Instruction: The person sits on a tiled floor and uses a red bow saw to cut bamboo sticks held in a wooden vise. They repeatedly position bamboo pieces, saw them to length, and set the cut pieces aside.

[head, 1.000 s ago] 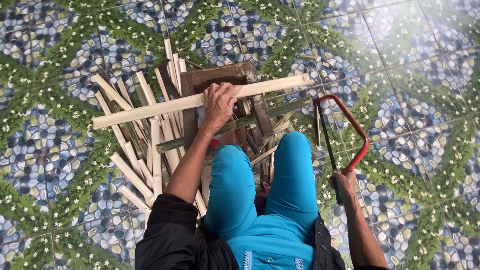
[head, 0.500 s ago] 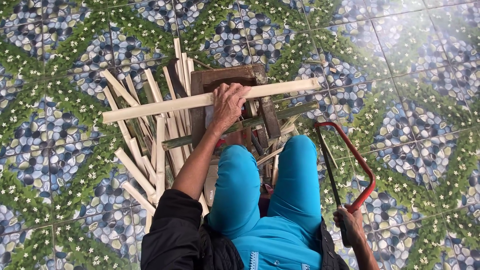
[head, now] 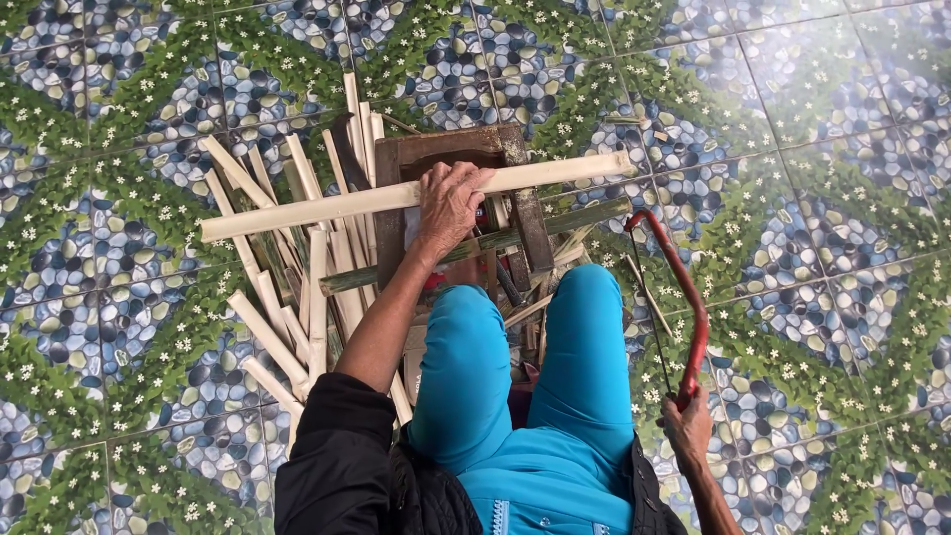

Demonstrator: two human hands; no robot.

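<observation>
Bamboo pole (head: 327, 205), pale and long, lies almost level across the top of a dark brown wooden stool (head: 441, 151), and it reaches from the left side of the pile to a point well right of the stool. From the head camera, which looks straight down, the left hand (head: 449, 201) rests on the pole where it crosses the stool, with the fingers curled together over the pole and clamped on it, the palm pressing from above. The sleeve (head: 342, 461) of this arm is black. The right hand (head: 687, 428) is low at the right side of the picture, well apart from the pole, and its fingers are closed around the handle of a red hacksaw (head: 684, 297); the curved red frame rises from the hand toward the stool, and the thin blade runs beside it on the left. Under the pole, left of the stool, a heap of short split bamboo pieces (head: 282, 297) lies on the floor, pale and crossing each other. A greener bamboo stick (head: 584, 215) lies below the pole, roughly parallel to it. The legs of the person, in bright blue trousers (head: 525, 396), are between the two hands. The floor tiles (head: 812, 129) show blue pebbles and green leaves with small white flowers.
</observation>
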